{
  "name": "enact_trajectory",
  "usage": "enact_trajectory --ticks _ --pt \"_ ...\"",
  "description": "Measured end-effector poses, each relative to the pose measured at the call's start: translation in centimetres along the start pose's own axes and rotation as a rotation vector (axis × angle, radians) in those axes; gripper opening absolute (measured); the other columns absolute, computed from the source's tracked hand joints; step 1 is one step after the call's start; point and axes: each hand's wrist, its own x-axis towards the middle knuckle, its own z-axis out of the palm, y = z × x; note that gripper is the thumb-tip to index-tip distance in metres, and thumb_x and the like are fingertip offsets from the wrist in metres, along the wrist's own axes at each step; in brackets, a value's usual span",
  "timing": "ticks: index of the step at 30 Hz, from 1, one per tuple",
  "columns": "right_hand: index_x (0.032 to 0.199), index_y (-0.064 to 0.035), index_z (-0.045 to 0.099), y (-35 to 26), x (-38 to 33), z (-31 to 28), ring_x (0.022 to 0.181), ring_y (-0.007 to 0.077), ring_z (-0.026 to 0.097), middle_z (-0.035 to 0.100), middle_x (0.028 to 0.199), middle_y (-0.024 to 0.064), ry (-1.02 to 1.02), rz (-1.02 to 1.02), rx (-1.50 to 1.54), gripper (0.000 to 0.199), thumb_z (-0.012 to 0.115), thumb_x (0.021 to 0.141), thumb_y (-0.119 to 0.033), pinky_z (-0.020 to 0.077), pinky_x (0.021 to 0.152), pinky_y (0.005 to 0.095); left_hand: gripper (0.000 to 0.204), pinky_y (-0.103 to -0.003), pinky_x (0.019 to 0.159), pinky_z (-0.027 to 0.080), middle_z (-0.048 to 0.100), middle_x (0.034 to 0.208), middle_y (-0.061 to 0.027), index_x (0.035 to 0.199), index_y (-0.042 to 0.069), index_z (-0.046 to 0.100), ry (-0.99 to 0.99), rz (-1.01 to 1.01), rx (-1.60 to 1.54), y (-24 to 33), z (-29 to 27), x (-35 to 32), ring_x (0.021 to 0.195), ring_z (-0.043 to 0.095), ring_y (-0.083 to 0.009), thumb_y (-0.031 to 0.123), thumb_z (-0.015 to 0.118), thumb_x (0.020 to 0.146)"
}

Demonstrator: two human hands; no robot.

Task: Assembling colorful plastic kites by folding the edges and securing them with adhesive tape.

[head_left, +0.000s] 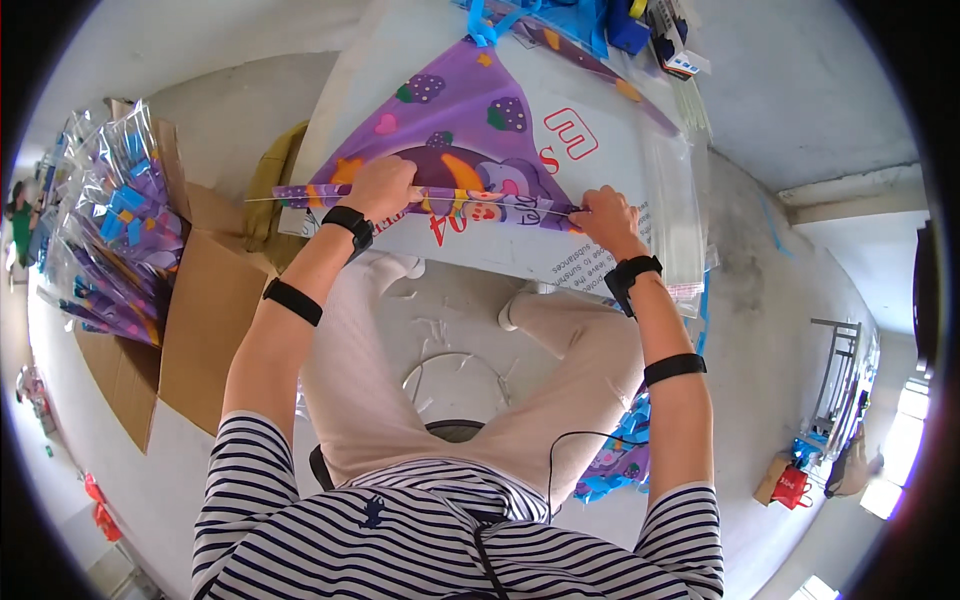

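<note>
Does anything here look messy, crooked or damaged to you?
Nothing looks damaged. The purple kite lies flat on the white table, its near edge rolled between the left hand and right hand. Bagged kites overflow the cardboard box rather loosely.

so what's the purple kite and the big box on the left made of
The purple kite looks like thin printed plastic film or light fabric; it is smooth, faintly shiny and folds flat under both hands. The box looks like plain brown corrugated cardboard, matte, with stiff flaps folded open.
</note>
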Motion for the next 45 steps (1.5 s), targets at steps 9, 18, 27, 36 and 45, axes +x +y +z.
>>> enact_trajectory --ticks 9,18,27,36,45 --pt "0.105 -0.0123 0.067 0.3 0.2 0.7 0.112 0.0351 0.061 0.062 0.112 0.0129 0.062 0.061 0.065 0.042 0.081 0.074 -0.037 0.0475 0.091 0.0513 0.021 -0.046 0.076 0.047 0.057 0.097 -0.0084 0.091 0.009 0.061 0.495 0.099 0.169 2.8 1.9 -1.0 0.097 0.059 -0.0292 0.015 0.073 0.075" --pt "0.104 -0.014 0.064 -1.6 -0.5 0.9 0.113 0.0309 0.057 0.059 0.111 0.008 0.129 0.053 0.067 0.036 0.084 0.075 -0.026 0.0441 0.093 0.0503 0.022 -0.041 0.079 0.051 0.053 0.097 -0.0082 0.096 0.008 0.063 0.626 0.167 0.064 4.2 5.6 -4.6 0.094 0.056 -0.0271 0.013 0.068 0.075" --pt "0.12 -0.0064 0.063 -5.7 -3.2 4.4 0.125 0.0304 0.049 0.059 0.125 0.0122 0.646 -0.402 0.018 0.044 0.07 0.079 -0.017 0.0396 0.102 0.0488 0.058 -0.048 0.098 0.044 0.052 0.121 -0.0157 0.127 0.007 0.058 0.446 0.168 -0.107 5.0 4.8 -5.9 0.119 0.05 -0.0372 0.022 0.079 0.076" --pt "0.159 -0.0188 0.028 -11.7 -6.1 8.2 0.153 0.0315 0.017 0.024 0.165 0.0069 0.383 -0.359 0.116 0.08 0.061 0.093 -0.05 0.0182 0.118 0.063 0.049 -0.048 0.102 0.043 0.051 0.127 -0.0152 0.126 0.005 0.064 0.503 0.176 -0.12 5.7 4.8 -5.8 0.122 0.05 -0.0369 0.017 0.077 0.081" --pt "0.158 -0.0135 0.028 -11.8 -6.3 8.9 0.153 0.0312 0.019 0.023 0.165 0.0085 0.398 -0.352 0.054 0.08 0.06 0.093 -0.048 0.0183 0.119 0.0604 0.064 -0.057 0.116 0.028 0.037 0.155 -0.0118 0.147 0.006 0.045 0.444 0.233 -0.03 6.8 6.7 -5.6 0.144 0.035 -0.0338 0.035 0.065 0.094"
